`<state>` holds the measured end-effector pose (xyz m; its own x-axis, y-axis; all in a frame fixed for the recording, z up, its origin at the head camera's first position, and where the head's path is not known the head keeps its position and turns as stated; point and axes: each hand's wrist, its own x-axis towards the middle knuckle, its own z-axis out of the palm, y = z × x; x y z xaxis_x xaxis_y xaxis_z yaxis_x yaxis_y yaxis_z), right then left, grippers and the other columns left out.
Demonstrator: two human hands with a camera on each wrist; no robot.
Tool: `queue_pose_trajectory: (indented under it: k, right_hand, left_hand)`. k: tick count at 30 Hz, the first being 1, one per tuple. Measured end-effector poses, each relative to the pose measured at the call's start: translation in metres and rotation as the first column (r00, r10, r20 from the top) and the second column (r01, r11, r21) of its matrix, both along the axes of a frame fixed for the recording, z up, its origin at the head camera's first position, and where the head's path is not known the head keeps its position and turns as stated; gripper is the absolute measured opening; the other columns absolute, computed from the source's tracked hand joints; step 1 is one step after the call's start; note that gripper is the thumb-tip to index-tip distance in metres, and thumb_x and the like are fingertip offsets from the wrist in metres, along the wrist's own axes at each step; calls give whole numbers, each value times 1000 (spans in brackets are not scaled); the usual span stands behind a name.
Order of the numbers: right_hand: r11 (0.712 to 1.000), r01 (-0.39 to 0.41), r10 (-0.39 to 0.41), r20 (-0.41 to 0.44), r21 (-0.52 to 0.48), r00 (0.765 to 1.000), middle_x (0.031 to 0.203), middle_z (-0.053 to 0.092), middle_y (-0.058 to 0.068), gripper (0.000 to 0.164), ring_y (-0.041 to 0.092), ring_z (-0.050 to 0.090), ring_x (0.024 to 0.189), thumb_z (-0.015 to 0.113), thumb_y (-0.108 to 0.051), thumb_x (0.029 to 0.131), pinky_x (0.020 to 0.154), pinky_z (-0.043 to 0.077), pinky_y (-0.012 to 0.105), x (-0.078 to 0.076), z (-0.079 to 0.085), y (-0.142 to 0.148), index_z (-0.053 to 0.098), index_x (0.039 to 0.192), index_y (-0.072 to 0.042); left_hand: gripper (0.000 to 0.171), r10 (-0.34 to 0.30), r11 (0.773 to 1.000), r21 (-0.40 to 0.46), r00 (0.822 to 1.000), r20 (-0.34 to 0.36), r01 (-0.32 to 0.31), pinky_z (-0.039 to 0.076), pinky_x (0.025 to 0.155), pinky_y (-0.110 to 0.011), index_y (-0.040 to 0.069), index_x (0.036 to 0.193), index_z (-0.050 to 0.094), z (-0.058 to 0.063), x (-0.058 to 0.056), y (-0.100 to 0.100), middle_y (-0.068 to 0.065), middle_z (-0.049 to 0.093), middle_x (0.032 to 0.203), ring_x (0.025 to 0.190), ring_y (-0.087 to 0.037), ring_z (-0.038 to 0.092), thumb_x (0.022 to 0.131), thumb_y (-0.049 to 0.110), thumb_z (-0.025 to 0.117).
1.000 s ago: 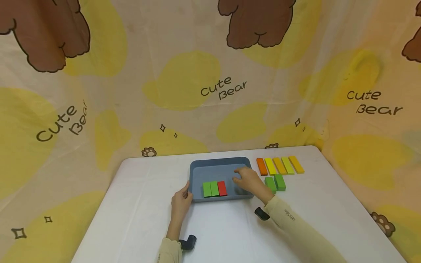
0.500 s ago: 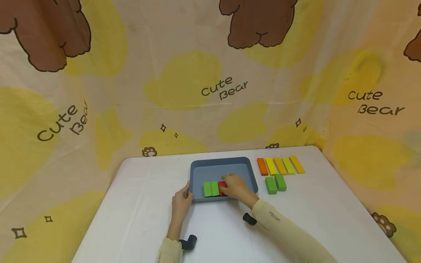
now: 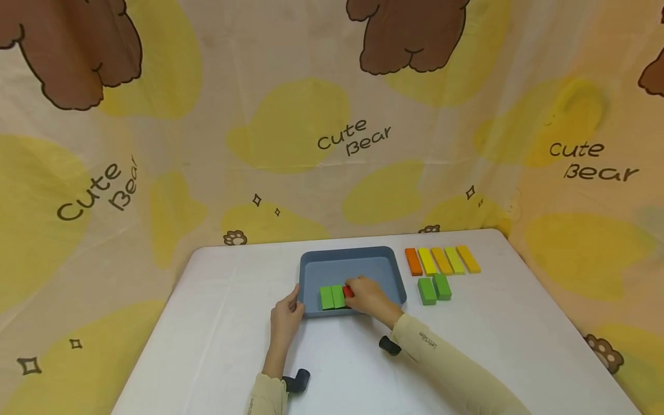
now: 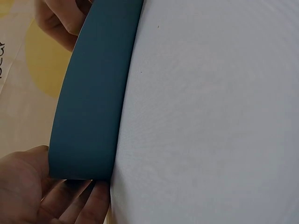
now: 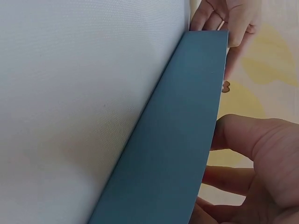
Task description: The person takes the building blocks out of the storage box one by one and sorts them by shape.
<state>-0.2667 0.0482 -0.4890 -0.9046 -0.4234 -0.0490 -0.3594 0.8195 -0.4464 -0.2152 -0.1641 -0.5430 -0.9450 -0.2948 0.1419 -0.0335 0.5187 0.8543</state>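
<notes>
A blue-grey tray (image 3: 358, 267) lies on the white table. My left hand (image 3: 286, 320) grips its near left corner; in the left wrist view, fingers wrap the end of the tray's wall (image 4: 88, 107). Inside the tray, along the near side, two green blocks (image 3: 332, 297) lie side by side. To their right is a red block (image 3: 347, 291), which my right hand (image 3: 370, 297) pinches between thumb and fingers, covering most of it. In the right wrist view the tray's wall hides the block and the right fingertips (image 5: 280, 163).
Right of the tray, a row of several orange, yellow and lime blocks (image 3: 442, 261) lies on the table (image 3: 233, 323). Two more green blocks (image 3: 434, 289) stand in front of that row. A patterned cloth (image 3: 280, 127) hangs behind the table.
My right hand has moved left and down from the tray's right part onto the red block and closed around it. My left hand stays at the tray's corner.
</notes>
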Motion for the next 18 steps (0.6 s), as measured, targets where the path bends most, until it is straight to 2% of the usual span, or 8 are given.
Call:
queue_pose_trajectory:
  k: [5,12,18]
  right_hand:
    - [1000,1,-1,14,-17,1000,81,59,4,32,17,47,73,73,-15,81,58,35,26,-2,0,-2,68,108,1]
    - [999,2,-1,22,-37,1000,73,54,3,23,17,45,70,74,-13,80,56,33,25,-3,1,-3,69,98,0]
    - [999,-1,2,23,-34,1000,72,54,1,21,16,45,69,74,-12,79,56,33,25,-4,-1,-3,69,95,0]
  left_hand:
    - [49,1,1000,0,1000,5,-1,52,66,-22,7,135,58,1,0,0,-17,62,128,106,-27,70,86,6,57]
    - [49,7,1000,-2,1000,9,-7,50,64,-21,7,134,58,4,0,0,-18,62,127,94,-22,69,86,6,58]
    - [49,2,1000,-10,1000,6,-2,54,67,-24,7,134,58,0,1,-1,-19,63,126,104,-29,71,85,7,58]
